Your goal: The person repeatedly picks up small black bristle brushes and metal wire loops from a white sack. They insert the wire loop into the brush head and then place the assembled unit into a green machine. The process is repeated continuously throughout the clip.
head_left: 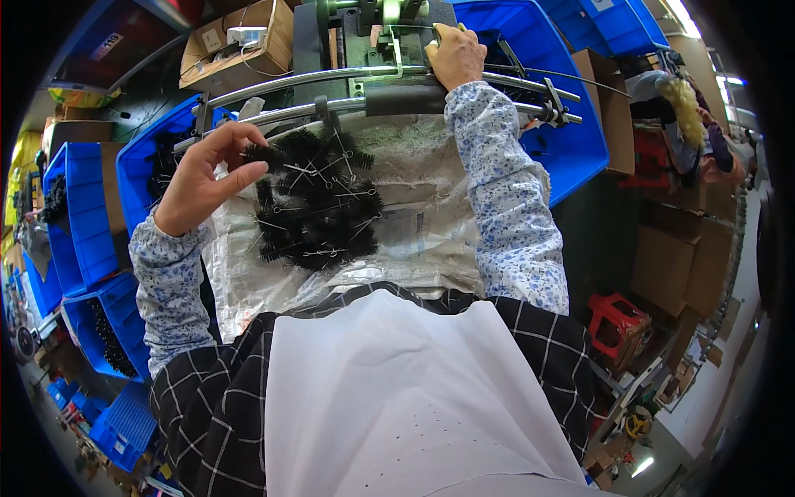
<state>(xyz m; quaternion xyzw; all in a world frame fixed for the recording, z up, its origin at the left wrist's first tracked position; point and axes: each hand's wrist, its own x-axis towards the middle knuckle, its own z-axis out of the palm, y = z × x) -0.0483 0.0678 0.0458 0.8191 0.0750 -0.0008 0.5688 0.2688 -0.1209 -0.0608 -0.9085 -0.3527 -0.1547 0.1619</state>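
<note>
Judging by the pose, in the middle of picking: pinching a black brush (255, 153) between thumb and fingertips of the nearly closed left grip (207, 172), at the brush pile (319, 211) lying on a pale woven sheet (422, 186) just right of that grip. Touching the machine (311, 41) with the curled right grip (460, 60); impossible to make out any hold. Probably calling next for freeing the brush without snagging wires. Count one machine, two rails (257, 89) between grips, two blue bins (580, 141) flanking both; brushes too tangled to number.

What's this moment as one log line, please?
left hand: pinching brush | right hand: at machine | brushes: heaped on white sheet
</note>
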